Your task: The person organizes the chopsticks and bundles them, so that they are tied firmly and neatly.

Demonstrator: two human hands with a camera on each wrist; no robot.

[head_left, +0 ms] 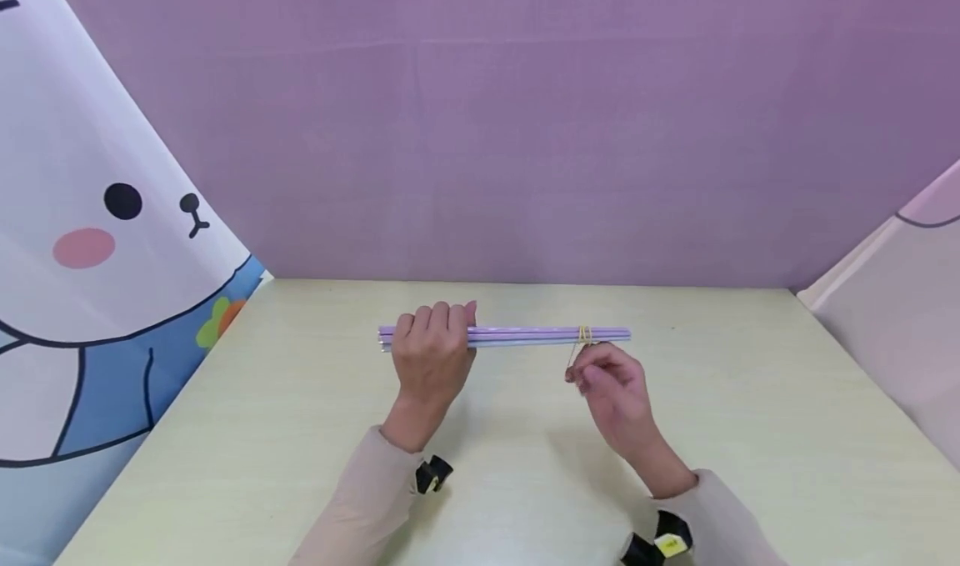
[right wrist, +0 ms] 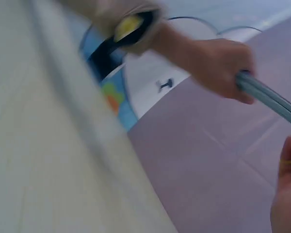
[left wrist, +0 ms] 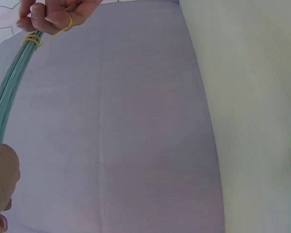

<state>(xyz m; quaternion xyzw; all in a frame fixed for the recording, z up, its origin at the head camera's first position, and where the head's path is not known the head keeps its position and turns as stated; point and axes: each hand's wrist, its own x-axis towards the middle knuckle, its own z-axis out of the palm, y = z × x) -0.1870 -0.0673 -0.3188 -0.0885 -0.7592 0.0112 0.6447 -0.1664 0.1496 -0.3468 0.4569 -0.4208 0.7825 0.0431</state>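
My left hand (head_left: 431, 353) grips a bundle of thin, shiny purple sticks (head_left: 517, 335) near its left end and holds it level above the table. Toward the right end, a yellow rubber band (head_left: 585, 334) is wound round the bundle in several turns. My right hand (head_left: 618, 391) is just below that end, fingers curled, with a stretched loop of the band hooked on them. In the left wrist view, the rubber band (left wrist: 31, 39) runs from the sticks (left wrist: 12, 87) to a finger of the right hand (left wrist: 58, 14). The right wrist view is partly blurred.
A pale wood-look table (head_left: 510, 483) lies below both hands. Behind it stands a purple cloth backdrop (head_left: 525, 132). A printed cartoon cloth (head_left: 97, 299) hangs on the left, and a pale cloth (head_left: 900, 324) on the right. Black devices (head_left: 432, 474) sit at both wrists.
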